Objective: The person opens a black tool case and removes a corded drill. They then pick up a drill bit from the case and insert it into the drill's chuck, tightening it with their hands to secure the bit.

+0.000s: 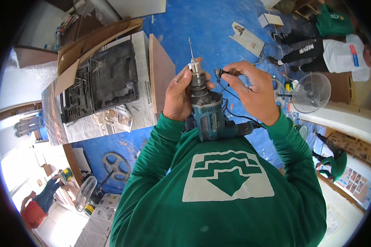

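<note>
A teal corded power drill (209, 117) rests against my green shirt, its nose directed away from me. My left hand (176, 94) wraps round the metal chuck (197, 76), thumb on its near side. A thin drill bit (191, 50) sticks out of the chuck. My right hand (254, 91) pinches a small dark chuck key (219, 74) between thumb and fingertips. The key is just right of the chuck and apart from it. A black cable (231, 92) runs down from the key toward the drill.
On a paper-covered table at left lies an opened black tool case (113, 78), beside cardboard (97, 37) and a wooden board (160, 74). Fans stand at right (311, 92) and lower left (85, 193). Several people are around the blue floor (198, 20), where a paper sheet (246, 39) lies.
</note>
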The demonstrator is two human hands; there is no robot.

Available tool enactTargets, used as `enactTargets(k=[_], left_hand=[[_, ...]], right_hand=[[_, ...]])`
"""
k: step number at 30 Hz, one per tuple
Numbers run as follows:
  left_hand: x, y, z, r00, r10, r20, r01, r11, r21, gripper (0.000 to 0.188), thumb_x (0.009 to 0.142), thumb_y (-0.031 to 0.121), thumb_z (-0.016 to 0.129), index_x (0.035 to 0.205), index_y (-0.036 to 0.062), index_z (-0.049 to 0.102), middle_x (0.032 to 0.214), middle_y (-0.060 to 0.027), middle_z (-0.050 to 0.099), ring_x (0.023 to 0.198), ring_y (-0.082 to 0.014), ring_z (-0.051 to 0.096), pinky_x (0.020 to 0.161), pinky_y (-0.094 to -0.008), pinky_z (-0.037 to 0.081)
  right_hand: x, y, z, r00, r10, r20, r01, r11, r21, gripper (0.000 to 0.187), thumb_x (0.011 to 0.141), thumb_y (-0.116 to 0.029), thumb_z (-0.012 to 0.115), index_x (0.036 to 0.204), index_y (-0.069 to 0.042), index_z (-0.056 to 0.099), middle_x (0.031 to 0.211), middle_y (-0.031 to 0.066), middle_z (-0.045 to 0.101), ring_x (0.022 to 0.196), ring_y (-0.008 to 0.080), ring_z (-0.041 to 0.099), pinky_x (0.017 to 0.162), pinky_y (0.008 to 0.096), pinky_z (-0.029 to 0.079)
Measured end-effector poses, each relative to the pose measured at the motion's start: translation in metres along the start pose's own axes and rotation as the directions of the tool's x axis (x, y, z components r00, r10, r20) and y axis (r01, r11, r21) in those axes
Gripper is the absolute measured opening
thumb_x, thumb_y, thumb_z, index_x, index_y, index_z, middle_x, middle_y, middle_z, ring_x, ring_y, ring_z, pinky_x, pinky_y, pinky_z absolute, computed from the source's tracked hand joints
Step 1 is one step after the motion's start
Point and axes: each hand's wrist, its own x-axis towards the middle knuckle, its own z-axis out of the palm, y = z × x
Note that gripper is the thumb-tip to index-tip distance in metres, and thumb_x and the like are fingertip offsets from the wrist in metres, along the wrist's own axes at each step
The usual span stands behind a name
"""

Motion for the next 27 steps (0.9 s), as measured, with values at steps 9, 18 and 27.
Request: enactTargets(k=[9, 18, 27], left_hand=[[-0.002, -0.008, 0.009, 0.982, -0.069, 0.178, 0.065, 0.998, 0.024, 0.053, 0.119, 0.038, 0.042, 0.148, -0.0040, 0.054, 0.125, -0.0185, 0.071, 0.104, -0.0280, 0.074, 0.093, -0.0430, 0.062], [-0.002, -0.019, 0.041, 0.987, 0.082, 0.136, -0.135, 0.885, 0.446, 0.048, 0.121, 0.034, 0.037, 0.145, -0.0022, 0.058, 0.129, -0.0128, 0.069, 0.116, -0.0201, 0.068, 0.101, -0.0375, 0.055], [-0.015, 0.015, 0.096, 0.933, 0.043, 0.356, -0.261, 0.762, 0.592, 0.070, 0.103, 0.060, 0.070, 0.136, -0.0014, 0.060, 0.114, -0.0089, 0.068, 0.096, -0.0155, 0.066, 0.083, -0.0320, 0.054]], right_hand=[[-0.006, -0.004, -0.009, 0.979, -0.200, 0.043, 0.204, 0.964, -0.169, 0.016, 0.094, -0.013, 0.078, 0.107, -0.005, 0.073, 0.096, 0.0126, 0.075, 0.088, 0.0360, 0.071, 0.079, 0.0453, 0.056], [0.001, -0.023, -0.058, 0.883, -0.312, 0.351, 0.455, 0.752, -0.478, 0.031, 0.090, -0.022, 0.075, 0.116, -0.008, 0.066, 0.099, 0.0145, 0.075, 0.097, 0.0379, 0.072, 0.079, 0.0459, 0.057], [-0.034, -0.068, -0.087, 0.966, -0.119, 0.229, 0.187, 0.934, -0.305, 0.094, 0.085, -0.042, 0.086, 0.151, 0.010, 0.043, 0.129, 0.0269, 0.066, 0.114, 0.0461, 0.068, 0.093, 0.0526, 0.056]])
